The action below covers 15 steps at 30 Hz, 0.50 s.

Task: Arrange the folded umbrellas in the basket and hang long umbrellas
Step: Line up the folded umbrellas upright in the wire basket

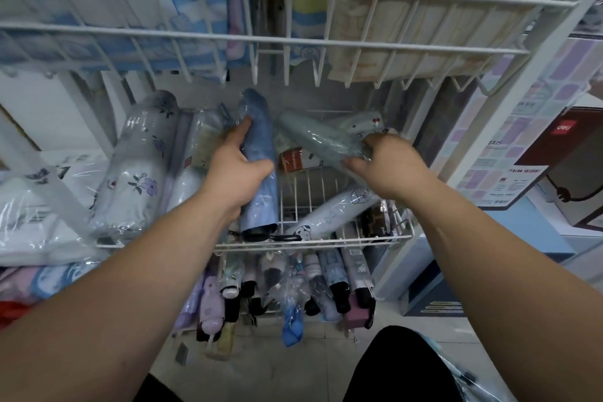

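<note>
My left hand (238, 170) gripping blue umbrella (259, 166), my right hand (388, 166) gripping green umbrella (313, 137), both over wire basket (313, 240).

The wire basket (342, 240) is white. The blue umbrella (259, 157) is plain, with a black end. The green umbrella (313, 137) is pale. The floral umbrella (137, 173) is white with purple flowers.

- Shop floor, this: white wire display rack (293, 39) spans the top of the frame.
- Wire basket (326, 240) at centre, folded umbrellas (137, 166) sealed in clear plastic.
- Printed cartons (567, 147) at right.
</note>
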Available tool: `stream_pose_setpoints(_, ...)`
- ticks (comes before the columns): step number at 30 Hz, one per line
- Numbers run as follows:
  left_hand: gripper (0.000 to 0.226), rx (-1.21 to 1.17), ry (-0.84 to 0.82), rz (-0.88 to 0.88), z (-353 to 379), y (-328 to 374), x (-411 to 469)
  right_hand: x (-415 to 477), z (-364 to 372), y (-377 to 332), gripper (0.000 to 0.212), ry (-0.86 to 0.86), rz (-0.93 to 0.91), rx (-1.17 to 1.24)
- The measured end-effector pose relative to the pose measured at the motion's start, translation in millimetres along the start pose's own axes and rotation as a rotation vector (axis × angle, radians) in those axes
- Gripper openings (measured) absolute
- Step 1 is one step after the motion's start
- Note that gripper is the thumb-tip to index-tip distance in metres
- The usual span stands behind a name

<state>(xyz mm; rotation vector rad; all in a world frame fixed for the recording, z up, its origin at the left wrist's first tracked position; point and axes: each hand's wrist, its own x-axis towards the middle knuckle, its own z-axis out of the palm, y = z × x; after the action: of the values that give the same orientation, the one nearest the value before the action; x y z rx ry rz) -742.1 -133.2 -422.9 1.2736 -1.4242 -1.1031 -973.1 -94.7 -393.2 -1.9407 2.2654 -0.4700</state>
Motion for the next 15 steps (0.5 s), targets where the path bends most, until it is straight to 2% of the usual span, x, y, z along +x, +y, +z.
stream_pose_setpoints(4,0.084,0.226,0.007,0.033,-23,-5,1,-1,22,-22,0.047,-0.024,0.125,0.258)
stream_pose_setpoints(8,0.068,0.392,-0.005,0.054,-23,-13,-2,-6,54,-37,0.044,-0.027,0.237,0.447)
stream_pose_setpoints(11,0.080,0.479,-0.021,0.061,-16,-21,-2,-13,71,-44,0.048,0.028,0.294,0.577)
stream_pose_setpoints(13,0.080,0.543,-0.024,0.104,-11,-24,-3,-16,77,-47,0.055,0.024,0.282,0.647)
stream_pose_setpoints(15,0.078,0.619,-0.015,0.165,-7,-25,-3,-17,84,-48,0.065,-0.079,0.191,0.611)
